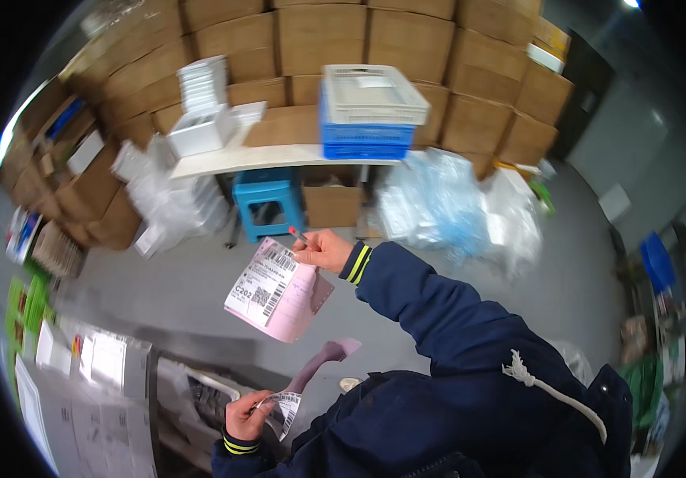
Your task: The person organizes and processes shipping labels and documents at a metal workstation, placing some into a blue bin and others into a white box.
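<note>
My right hand (323,251) pinched a pink label sheet (277,291) by its top edge, plus a red-tipped pen (298,235), just below the blue stool (267,203). My left hand (245,416) gripped a second printed label (283,413) with pink backing strip (323,360) curling up, well below the stool. Above the stool: white table (231,161), one blue crate (365,137) topped by one white crate (372,94), cardboard boxes (406,40) stacked behind.

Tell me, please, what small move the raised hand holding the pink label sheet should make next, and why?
Probably lower the right hand toward the left hand: the pink label sheet hangs in mid-air beside a red pen, while the left grips another label strip low down, apart from it.
</note>
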